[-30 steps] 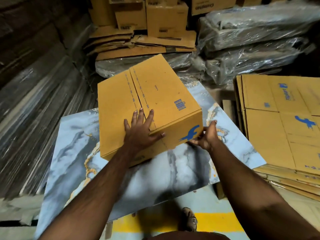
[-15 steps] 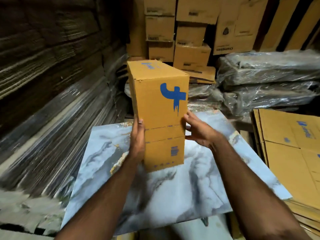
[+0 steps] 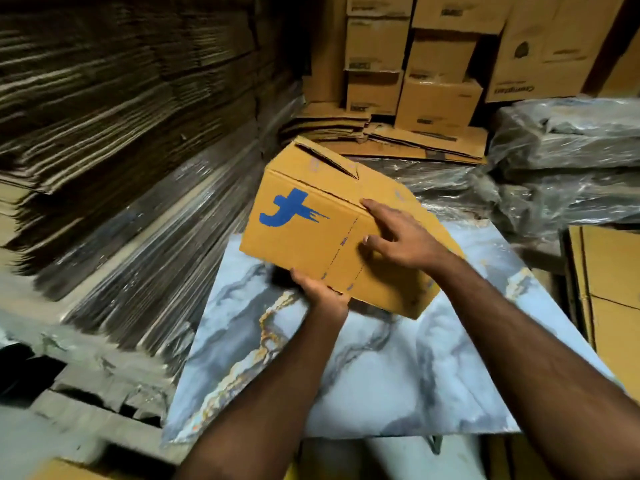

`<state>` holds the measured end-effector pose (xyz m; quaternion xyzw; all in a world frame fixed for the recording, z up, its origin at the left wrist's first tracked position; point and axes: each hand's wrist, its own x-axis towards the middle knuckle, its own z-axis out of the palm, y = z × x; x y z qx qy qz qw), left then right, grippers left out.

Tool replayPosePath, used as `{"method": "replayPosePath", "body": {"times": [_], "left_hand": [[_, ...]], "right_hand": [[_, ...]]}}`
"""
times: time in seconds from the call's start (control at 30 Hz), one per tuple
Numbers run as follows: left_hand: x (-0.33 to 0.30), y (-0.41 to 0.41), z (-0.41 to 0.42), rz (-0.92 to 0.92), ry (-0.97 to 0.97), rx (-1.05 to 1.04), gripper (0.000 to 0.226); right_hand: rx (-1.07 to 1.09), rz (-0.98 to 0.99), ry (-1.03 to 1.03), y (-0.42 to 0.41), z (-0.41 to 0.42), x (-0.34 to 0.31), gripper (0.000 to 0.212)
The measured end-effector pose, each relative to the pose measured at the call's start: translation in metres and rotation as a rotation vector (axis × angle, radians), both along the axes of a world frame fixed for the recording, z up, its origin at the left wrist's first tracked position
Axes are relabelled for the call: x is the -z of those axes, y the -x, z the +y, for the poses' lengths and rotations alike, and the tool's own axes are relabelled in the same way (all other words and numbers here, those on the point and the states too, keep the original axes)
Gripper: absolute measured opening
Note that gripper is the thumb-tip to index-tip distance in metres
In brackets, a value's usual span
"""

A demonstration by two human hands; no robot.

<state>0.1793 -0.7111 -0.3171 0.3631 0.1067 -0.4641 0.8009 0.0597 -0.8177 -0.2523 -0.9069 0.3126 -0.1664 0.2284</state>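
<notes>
A brown cardboard box with a blue logo hangs tilted above the marble-patterned tabletop. Its end flaps at the far top stand slightly ajar. My left hand grips the box's lower near edge from underneath, its fingers hidden below the box. My right hand lies on the upper right part of the box with spread, fairly straight fingers, the thumb on the near face.
Flattened cartons lie stacked at the right of the table. Plastic-wrapped bundles and stacked closed boxes fill the back. Tall stacks of flat cardboard wall the left side.
The box lay flat on the table, was lifted upright between both hands, and is now turned onto a tilt. My left hand has shifted under its lower edge and my right onto its upper side.
</notes>
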Motion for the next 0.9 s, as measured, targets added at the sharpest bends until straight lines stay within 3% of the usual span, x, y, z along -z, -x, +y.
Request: {"method": "replayPosePath", "body": {"times": [0.1,0.23,0.43,0.57,0.7,0.9], "left_hand": [[0.03,0.01,0.01,0.166,-0.184,0.239,0.07],[0.054,0.038,0.021,0.257,-0.214,0.36,0.078],[0.084,0.048,0.024,0.267,-0.313,0.387,0.075],[0.085,0.04,0.026,0.103,-0.393,0.542,0.074],[0.072,0.016,0.023,-0.008,-0.423,0.701,0.064],[0.04,-0.028,0.032,-0.447,-0.45,1.345,0.038]], "right_hand": [[0.038,0.122,0.083,0.007,0.004,0.013,0.065],[0.104,0.19,0.155,0.014,0.006,0.03,0.043],[0.131,-0.032,-0.139,0.023,-0.005,0.055,0.032],[0.102,-0.161,-0.341,0.031,-0.004,0.09,0.014],[0.17,-0.216,-0.524,0.03,-0.004,0.105,0.022],[0.282,-0.303,-0.55,0.015,-0.009,0.094,0.03]]}}
